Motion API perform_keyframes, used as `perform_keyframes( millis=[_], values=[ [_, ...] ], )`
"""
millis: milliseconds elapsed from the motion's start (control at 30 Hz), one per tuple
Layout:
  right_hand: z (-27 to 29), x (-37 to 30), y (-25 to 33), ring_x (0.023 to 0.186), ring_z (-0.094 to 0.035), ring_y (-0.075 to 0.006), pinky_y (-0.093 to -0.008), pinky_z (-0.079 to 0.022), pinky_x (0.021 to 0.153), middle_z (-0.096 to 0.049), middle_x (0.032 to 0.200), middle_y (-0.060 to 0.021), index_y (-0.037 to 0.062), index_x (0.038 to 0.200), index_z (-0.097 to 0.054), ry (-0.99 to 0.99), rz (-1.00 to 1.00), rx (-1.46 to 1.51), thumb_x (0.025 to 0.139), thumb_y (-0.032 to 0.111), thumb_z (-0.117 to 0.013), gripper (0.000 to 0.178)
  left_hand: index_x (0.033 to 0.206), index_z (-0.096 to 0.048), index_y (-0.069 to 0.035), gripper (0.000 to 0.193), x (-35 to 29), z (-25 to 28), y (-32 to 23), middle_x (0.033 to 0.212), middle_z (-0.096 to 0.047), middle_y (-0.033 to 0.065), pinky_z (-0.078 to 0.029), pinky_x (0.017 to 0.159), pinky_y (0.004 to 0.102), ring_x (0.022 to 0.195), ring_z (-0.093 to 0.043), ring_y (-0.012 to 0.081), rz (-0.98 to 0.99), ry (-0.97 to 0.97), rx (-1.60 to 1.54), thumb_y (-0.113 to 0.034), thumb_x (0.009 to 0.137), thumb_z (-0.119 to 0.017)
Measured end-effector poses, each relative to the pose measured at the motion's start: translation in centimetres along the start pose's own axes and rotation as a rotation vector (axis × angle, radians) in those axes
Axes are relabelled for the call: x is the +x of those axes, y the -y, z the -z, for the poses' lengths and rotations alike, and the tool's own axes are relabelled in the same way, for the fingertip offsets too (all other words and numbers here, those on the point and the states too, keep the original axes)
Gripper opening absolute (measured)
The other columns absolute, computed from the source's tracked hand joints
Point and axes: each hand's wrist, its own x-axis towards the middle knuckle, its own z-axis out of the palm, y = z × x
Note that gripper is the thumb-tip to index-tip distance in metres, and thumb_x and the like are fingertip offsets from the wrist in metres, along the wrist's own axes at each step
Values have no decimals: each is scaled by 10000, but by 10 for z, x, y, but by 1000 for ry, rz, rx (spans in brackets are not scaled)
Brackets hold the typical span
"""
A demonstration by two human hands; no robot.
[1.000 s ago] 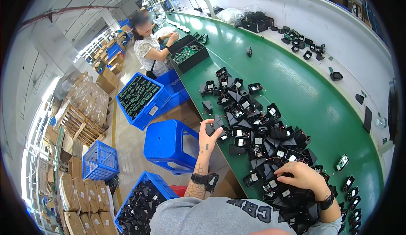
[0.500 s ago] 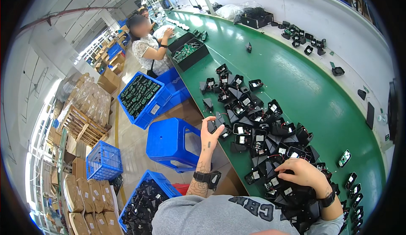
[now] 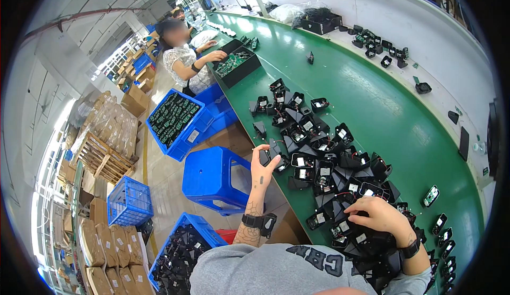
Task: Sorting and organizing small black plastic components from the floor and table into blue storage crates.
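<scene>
A heap of black plastic housings (image 3: 323, 174) covers the near part of the green table. Many have white rectangles inside and thin red wires. My left hand (image 3: 262, 170) is at the table's left edge, thumb and index finger spread apart. A dark housing (image 3: 282, 162) lies just beyond its fingertips; whether they touch it I cannot tell. My right hand (image 3: 377, 216) hovers low over the near right of the heap, palm down, fingers loosely bent and apart. No held part shows in it, and some housings are hidden beneath it.
Along the table's right side stands a row of housings with circuit boards (image 3: 431, 195). A black box of green boards (image 3: 234, 64) sits at the far left, a co-worker's hand (image 3: 215, 56) over it. Blue crates (image 3: 194, 130) and a blue stool (image 3: 204, 173) stand left.
The co-worker's hand has moved onto the black box of boards. The view has shifted slightly; my own hands hold nearly the same pose.
</scene>
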Motion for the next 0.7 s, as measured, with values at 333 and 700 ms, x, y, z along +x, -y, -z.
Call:
perform_keyframes(
  millis=[333,700],
  values=[
    [-1,-1,-2,824,-618,-264,-357,-491,765,-662,865,-103,40,1013,-683,-4,9,-13,837,182,-653,228,1101,-546,-56,435,1,1,11,1045,-562,73,-368,967,315,1046,-520,203,-10,-8,24,-195,746,-756],
    [-1,0,-1,826,-611,-266,-358,-492,764,-656,854,-107,32,1005,-683,-3,-1,-7,848,192,-641,228,1118,-542,-92,425,4,0,17,1044,-521,29,-449,620,225,791,-535,97,-84,1,80,-172,763,-762]
  ],
)
